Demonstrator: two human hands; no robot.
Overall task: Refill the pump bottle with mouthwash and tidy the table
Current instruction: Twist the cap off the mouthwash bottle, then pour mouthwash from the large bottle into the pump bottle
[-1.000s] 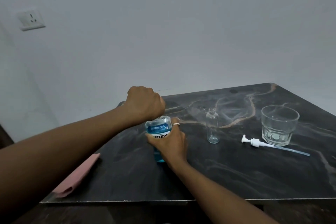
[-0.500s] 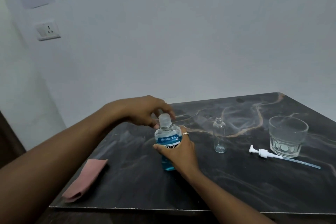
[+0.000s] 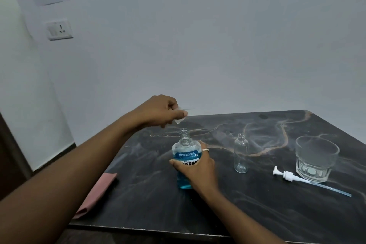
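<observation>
A blue mouthwash bottle [image 3: 185,153] stands upright on the dark marble table [image 3: 247,204], its neck uncapped. My right hand [image 3: 195,167] is wrapped around its body from the right. Just above and left of the neck, my left hand [image 3: 161,112] holds the clear cap [image 3: 180,119] between its fingers. To the right stands a small empty clear pump bottle [image 3: 241,153] with an open mouth. Its white pump head [image 3: 287,176] with a long tube lies flat on the table farther right.
A clear drinking glass [image 3: 315,158] stands at the right, just behind the pump head. A folded pink cloth [image 3: 97,194] lies near the table's left front corner. A white wall with a socket [image 3: 59,29] and taped papers rises behind the table.
My left hand has lifted the cap off the mouthwash bottle and risen above it. The right hand stays on the bottle. The camera has tilted upward.
</observation>
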